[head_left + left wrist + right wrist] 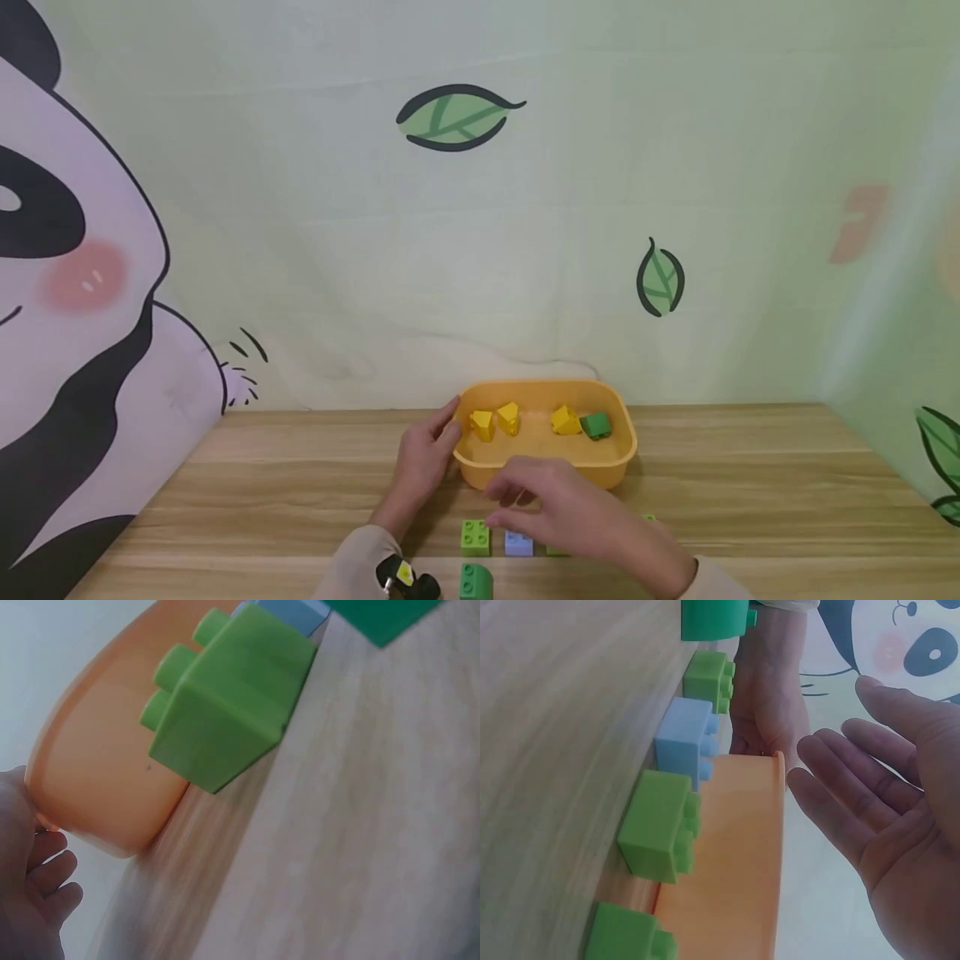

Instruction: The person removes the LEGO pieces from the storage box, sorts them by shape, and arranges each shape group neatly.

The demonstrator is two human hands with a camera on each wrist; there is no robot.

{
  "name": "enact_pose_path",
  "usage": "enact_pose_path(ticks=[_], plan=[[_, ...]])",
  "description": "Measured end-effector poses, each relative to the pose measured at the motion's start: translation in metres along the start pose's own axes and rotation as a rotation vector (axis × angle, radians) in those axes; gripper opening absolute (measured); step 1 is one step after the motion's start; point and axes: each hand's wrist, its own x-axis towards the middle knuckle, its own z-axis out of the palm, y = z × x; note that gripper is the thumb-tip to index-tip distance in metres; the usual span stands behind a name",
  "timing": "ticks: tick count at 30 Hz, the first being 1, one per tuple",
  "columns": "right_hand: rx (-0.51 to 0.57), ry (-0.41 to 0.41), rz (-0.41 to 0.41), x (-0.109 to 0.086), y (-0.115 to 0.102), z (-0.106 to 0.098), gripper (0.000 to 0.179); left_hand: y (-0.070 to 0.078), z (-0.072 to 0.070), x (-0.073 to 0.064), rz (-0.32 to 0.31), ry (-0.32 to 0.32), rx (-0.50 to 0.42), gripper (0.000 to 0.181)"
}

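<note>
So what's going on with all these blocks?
A person's left hand is holding the left end of an orange tub. Inside are three yellow blocks and one green block. The right hand is empty, over a row of light-green blocks and a blue block on the table in front of the tub. A darker green block sits nearer the person.

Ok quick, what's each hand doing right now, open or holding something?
Left hand: holding the tub by its rim.
Right hand: open, fingers relaxed, holding nothing.
</note>
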Motion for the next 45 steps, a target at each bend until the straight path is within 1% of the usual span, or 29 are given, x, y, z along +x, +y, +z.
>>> enact_pose_path(ticks=[3, 6, 12, 14, 16, 19, 22, 30, 32, 45], plan=[[-0.021, 0.028, 0.008, 0.0, 0.0, -0.003, 0.018, 0.0, 0.0, 0.0, 0.005, 0.001, 0.002, 0.045], [-0.047, 0.069, -0.005, 0.0, 0.001, -0.006, 0.02, 0.0, 0.0, -0.001, 0.009, 0.006, 0.001, 0.044], [-0.082, 0.178, -0.034, 0.004, 0.009, -0.014, 0.021, 0.001, 0.005, -0.004, 0.019, 0.003, -0.019, 0.043], [-0.089, 0.215, -0.028, 0.006, 0.012, -0.018, 0.02, 0.002, 0.006, -0.004, 0.021, 0.003, -0.017, 0.043], [-0.102, 0.25, -0.039, 0.01, 0.015, -0.022, 0.02, 0.002, 0.007, -0.004, 0.019, 0.008, -0.017, 0.044], [-0.106, 0.281, -0.056, 0.015, 0.02, -0.028, 0.019, 0.001, 0.007, -0.003, 0.019, 0.009, -0.015, 0.044], [-0.106, 0.279, -0.06, 0.021, 0.024, -0.033, 0.019, 0.0, 0.006, -0.003, 0.016, 0.008, -0.015, 0.044], [-0.14, 0.24, 0.03, 0.038, 0.033, -0.045, 0.023, -0.001, 0.004, -0.003, 0.008, 0.008, -0.027, 0.045], [-0.152, 0.236, 0.039, 0.042, 0.037, -0.047, 0.023, -0.001, 0.003, -0.004, 0.006, 0.01, -0.024, 0.045], [-0.231, 0.171, 0.11, 0.06, 0.052, -0.05, 0.024, 0.0, -0.001, -0.002, 0.009, 0.017, -0.023, 0.044]])
